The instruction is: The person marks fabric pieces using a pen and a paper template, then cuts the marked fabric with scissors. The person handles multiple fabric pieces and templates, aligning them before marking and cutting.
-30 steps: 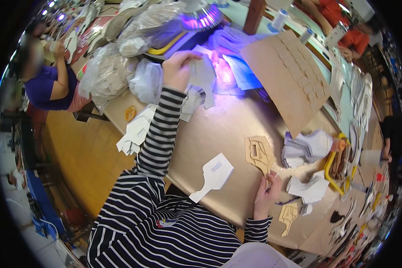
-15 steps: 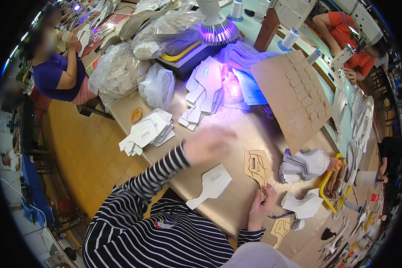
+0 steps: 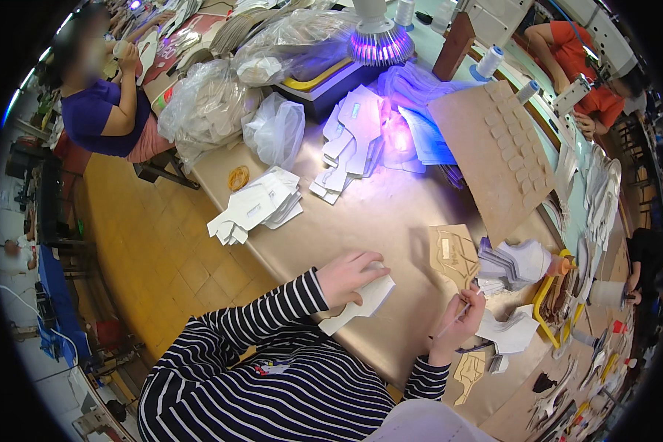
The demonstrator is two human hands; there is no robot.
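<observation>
My left hand (image 3: 352, 278) rests with its fingers apart on a white shoe-upper-shaped piece (image 3: 362, 305) at the near edge of the table. My right hand (image 3: 465, 318) is closed on the narrow end of a tan cut-out template (image 3: 453, 254), which is raised above the tabletop with its shadow beside it. A thin pale pen-like stick (image 3: 446, 328) also lies between the right fingers. Under the right wrist lies a smaller tan template (image 3: 468, 374). White pieces (image 3: 512, 329) lie just right of that hand, and a white-and-purple stack (image 3: 519, 261) stands beyond.
White cut pieces (image 3: 258, 206) and another stack (image 3: 353, 136) lie farther back under a purple-lit lamp (image 3: 379, 44). A brown board (image 3: 493, 155) leans at the right. Plastic bags (image 3: 206, 110) crowd the far left. Co-workers sit left and right.
My left hand has come down and nearer, onto the white piece. My right hand has lifted the tan template up and to the right. The view has shifted slightly.
</observation>
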